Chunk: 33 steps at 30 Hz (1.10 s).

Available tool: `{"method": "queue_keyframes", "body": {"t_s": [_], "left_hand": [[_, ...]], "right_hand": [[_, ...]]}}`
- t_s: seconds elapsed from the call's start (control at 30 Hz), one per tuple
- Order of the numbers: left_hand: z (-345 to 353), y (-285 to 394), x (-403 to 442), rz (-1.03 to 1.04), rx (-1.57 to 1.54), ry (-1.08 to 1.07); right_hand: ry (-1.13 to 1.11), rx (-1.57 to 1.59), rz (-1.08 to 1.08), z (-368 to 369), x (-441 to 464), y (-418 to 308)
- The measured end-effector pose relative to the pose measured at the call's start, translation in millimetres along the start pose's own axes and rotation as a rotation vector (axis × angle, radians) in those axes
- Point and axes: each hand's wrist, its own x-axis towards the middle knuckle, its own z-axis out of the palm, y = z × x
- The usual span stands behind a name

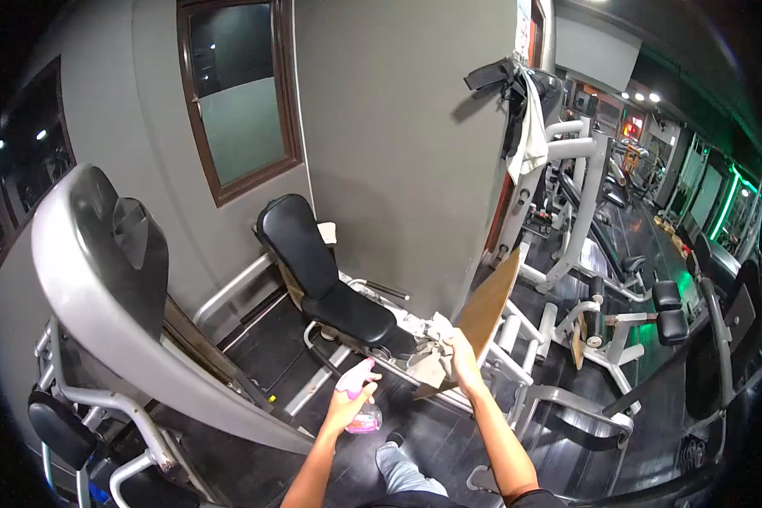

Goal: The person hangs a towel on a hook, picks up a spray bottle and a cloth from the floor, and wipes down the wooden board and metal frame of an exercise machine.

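Cloth point(433, 360) pinched in right hand point(464, 360), spray bottle point(366, 421) gripped in left hand point(345, 410), both near front edge of black seat point(351, 313)

1. Pink-and-clear spray bottle point(366, 421): smooth, shiny plastic, see-through in its lower body.
2. Crumpled off-white rag point(436, 354): soft-looking, matt cloth with rough folds.
3. Black padded seat with rounded corners point(351, 313): smooth, leather-like covering with a slight sheen.
4. Large curved silver-grey machine frame point(68, 250): smooth, glossy, painted-metal look.
5. Flat brown board point(498, 300): wood-like, smooth, faintly shiny.
6. Plain grey wall point(398, 135): smooth and mostly matt.
7. White hanging towel point(530, 127): matt, draped cloth.
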Motion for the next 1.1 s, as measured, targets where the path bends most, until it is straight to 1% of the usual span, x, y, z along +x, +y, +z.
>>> {"method": "queue_keyframes", "body": {"t_s": [0.07,0.1,0.13,0.2,0.23,0.37,0.43,0.47,0.53,0.57,0.6,0.67,0.7,0.73,0.8,0.87,0.93,0.97,1.0,1.07,1.1], "left_hand": [[-4,2,30,-0.003,-0.002,-0.034],[-3,12,42,-0.036,0.039,-0.02],[-4,12,57,-0.046,0.038,-0.016],[-6,8,89,0.005,0.029,-0.037],[-5,5,105,-0.002,0.026,-0.041],[12,-3,173,0.015,0.017,-0.117],[22,-13,202,0.017,0.06,-0.171],[27,-16,214,0.004,0.063,-0.195],[38,-24,235,-0.089,0.085,-0.25],[42,-35,247,-0.106,0.063,-0.291],[48,-46,256,-0.116,0.063,-0.326],[64,-48,275,-0.162,-0.025,-0.336],[71,-53,285,-0.185,0.026,-0.379],[78,-55,296,-0.2,0.028,-0.42],[94,-61,318,-0.214,0.292,-0.589],[109,-87,339,-0.209,0.261,-0.676],[124,-110,360,-0.2,0.073,-0.761],[130,-118,371,-0.189,0.027,-0.843],[137,-119,381,-0.203,0.022,-0.897],[153,-119,398,-0.261,-0.009,-0.965],[157,-129,407,-0.271,-0.017,-1.013]], "right_hand": [[-0.027,0.068,0.021,-3,21,2],[-0.033,-0.008,-0.031,-5,30,0],[-0.037,-0.008,-0.035,-6,39,-5],[-0.058,0.026,0.138,-10,58,-14],[-0.087,-0.057,0.112,-18,71,-10],[-0.055,-0.023,0.102,-38,111,-25],[-0.031,-0.129,0.006,-56,129,-14],[-0.006,-0.122,0.015,-63,134,-12],[0.088,-0.357,0.01,-78,140,-11],[0.194,-0.5,0.023,-78,138,-17],[0.229,-0.497,0.036,-84,139,-13],[0.286,-0.65,0.019,-97,139,-2],[0.343,-0.666,-0.018,-98,135,-1],[0.383,-0.664,0.003,-97,132,-2],[0.493,-0.631,-0.185,-93,128,-6],[0.547,-0.617,-0.102,-85,125,-8],[0.624,-0.675,-0.097,-79,128,-6],[0.649,-0.716,-0.124,-77,130,-6],[0.701,-0.722,-0.101,-77,131,-7],[0.715,-0.807,-0.119,-74,133,-5],[0.737,-0.814,-0.105,-72,133,0]]}}
